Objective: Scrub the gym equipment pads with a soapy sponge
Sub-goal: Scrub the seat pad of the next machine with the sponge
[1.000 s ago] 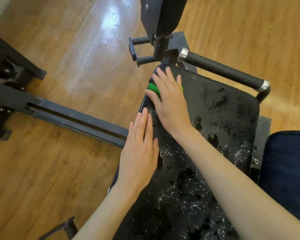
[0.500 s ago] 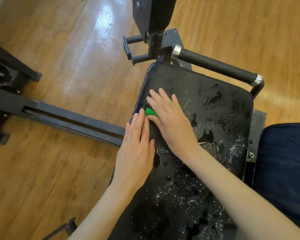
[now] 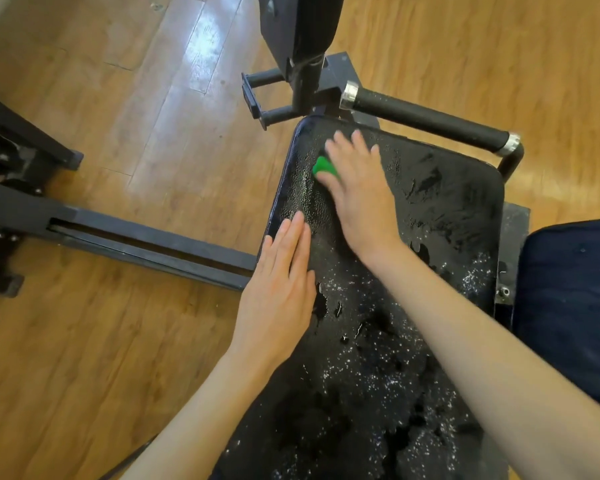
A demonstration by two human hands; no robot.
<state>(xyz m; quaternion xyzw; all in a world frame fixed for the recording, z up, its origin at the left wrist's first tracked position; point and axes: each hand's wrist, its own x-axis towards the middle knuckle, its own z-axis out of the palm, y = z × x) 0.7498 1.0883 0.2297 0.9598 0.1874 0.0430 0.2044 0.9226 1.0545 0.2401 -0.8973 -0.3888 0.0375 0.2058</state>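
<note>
Green sponge [image 3: 324, 167], mostly hidden, orientation unclear.

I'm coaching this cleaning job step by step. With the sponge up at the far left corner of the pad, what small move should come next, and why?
Probably sweep the green sponge sideways toward the pad's far right corner. The right hand presses it near the far left corner of the black pad, the left hand steadies the left edge, and the suds lie mostly on the nearer part.

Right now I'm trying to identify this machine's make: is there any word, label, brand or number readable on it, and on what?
None: no readable text shows anywhere.
The black pad carries only suds and water.
The sponge, handle bar and frame rail show no label or number.
</note>
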